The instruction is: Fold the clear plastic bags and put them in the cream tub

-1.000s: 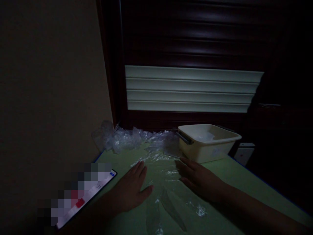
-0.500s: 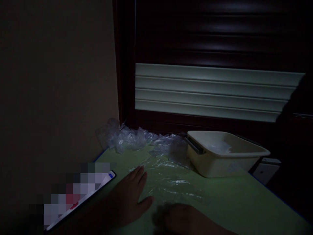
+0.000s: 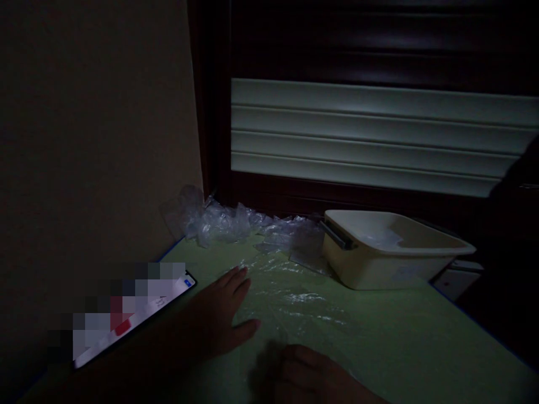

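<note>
Head cam: splayed, empty left hand [image 3: 221, 317] should pin the film [image 3: 301, 298] beside it while the curled right hand [image 3: 311, 373] (can't tell its grip) smooths gently.

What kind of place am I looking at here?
Probably a dim corner of a home: a green-topped table stands against a plain wall and dark slatted woodwork, with a phone lying on it.

The basin [image 3: 379, 269] is cream, its handle [image 3: 337, 235] dark grey. Left of the basin, the plastic film [image 3: 223, 223] is clear with whitish glints. Beneath the basin, the surface [image 3: 421, 331] is plain pale green, edged blue; behind the basin, white slats [image 3: 357, 126] stripe dark reddish-brown panelling [image 3: 328, 33].
</note>
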Demonstrator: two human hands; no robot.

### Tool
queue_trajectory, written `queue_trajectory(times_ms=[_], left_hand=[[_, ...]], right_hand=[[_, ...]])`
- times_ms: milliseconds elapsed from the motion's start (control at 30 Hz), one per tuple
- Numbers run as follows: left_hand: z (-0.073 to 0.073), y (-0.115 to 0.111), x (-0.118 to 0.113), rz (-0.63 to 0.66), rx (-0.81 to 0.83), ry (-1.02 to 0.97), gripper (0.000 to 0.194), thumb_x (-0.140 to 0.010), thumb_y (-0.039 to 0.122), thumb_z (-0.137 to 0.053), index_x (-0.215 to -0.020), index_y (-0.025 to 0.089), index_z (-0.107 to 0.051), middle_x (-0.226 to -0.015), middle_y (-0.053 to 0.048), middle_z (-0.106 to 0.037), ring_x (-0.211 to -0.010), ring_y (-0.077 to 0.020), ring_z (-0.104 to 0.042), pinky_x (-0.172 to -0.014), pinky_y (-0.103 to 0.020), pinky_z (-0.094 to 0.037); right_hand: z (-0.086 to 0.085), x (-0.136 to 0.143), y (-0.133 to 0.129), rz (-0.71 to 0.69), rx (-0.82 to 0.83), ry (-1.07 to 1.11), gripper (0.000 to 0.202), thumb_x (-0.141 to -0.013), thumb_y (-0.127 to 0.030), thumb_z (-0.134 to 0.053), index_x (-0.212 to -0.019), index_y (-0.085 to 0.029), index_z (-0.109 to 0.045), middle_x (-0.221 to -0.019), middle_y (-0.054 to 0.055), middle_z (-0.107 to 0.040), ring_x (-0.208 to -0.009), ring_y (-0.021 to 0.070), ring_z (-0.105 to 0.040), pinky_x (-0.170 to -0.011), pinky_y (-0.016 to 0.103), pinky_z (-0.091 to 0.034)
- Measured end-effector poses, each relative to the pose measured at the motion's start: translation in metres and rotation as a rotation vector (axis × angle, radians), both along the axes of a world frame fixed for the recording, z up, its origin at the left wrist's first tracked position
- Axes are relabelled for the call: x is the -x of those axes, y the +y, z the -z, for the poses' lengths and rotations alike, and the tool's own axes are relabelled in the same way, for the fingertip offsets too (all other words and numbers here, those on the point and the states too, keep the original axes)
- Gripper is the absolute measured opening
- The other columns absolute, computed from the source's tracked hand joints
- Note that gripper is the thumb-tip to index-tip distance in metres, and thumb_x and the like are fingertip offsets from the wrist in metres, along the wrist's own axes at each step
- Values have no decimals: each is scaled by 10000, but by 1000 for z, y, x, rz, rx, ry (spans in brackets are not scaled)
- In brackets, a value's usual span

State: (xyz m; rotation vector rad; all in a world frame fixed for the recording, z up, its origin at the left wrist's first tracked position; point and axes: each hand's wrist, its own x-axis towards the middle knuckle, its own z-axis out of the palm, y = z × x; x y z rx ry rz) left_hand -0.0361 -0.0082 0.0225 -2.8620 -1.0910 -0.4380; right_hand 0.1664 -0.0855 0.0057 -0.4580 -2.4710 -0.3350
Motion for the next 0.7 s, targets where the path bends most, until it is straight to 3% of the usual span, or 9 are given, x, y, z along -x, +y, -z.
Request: queue_trajectory(times_ms=[100, 200, 267, 333, 400, 500, 700], left_hand=[[-2, 8, 3, 20, -2, -69, 581, -805, 409, -623, -1262, 68, -511, -1366, -217, -456, -1252, -328, -439, -1005, -463, -408], [-12, 12, 5, 88, -30, -194, 366, -835, 272, -582, -1166, 114, -566, -1265, -165, -566, -1195, -281, -502, -1058, -480, -327], [-21, 10, 6, 179, 9, -278, 256, -819, 124, -495, -1051, 142, -601, -1115, -112, -639, -1069, -219, -580, -1013, -423, -387], [-30, 4, 7, 277, 129, -327, 320, -718, 20, -441, -952, 163, -607, -959, -58, -647, -920, -169, -609, -860, -310, -484], [-36, -2, 8, 351, 268, -304, 367, -611, -6, -449, -893, 175, -600, -889, -26, -612, -860, -159, -586, -758, -253, -490], [-37, -8, 10, 395, 380, -244, 383, -531, -26, -501, -841, 177, -598, -875, -3, -572, -846, -156, -555, -742, -232, -465], [-25, -6, 5, 355, 387, -256, 121, -682, 57, -648, -734, 163, -620, -795, -5, -580, -797, -142, -559, -710, -214, -428]], right_hand=[[-14, -2, -1, -32, 227, 120, 424, -1002, -293, -281, -755, -182, -608, -638, 7, -668, -589, 118, -598, -567, 229, -455], [-27, -6, -5, 76, 773, 290, 315, -944, -330, -407, -798, -156, -625, -720, 41, -672, -631, 117, -603, -566, 202, -455], [-30, -7, -6, 156, 1046, 459, 299, -902, -397, -474, -786, -157, -611, -700, 35, -645, -622, 123, -583, -559, 212, -443], [-29, -6, -4, 151, 1228, 615, 349, -856, -496, -520, -766, -165, -583, -689, 29, -626, -624, 129, -571, -575, 233, -438], [-26, -5, -1, 108, 1348, 727, 405, -810, -572, -554, -758, -171, -559, -688, 25, -622, -631, 131, -573, -608, 253, -441], [-24, -3, 5, 86, 1425, 858, 434, -760, -607, -603, -749, -177, -546, -665, 15, -620, -624, 130, -586, -638, 272, -453], [-23, -3, 12, 143, 1516, 994, 449, -695, -602, -671, -768, -175, -552, -691, 14, -632, -620, 142, -623, -612, 273, -481]])
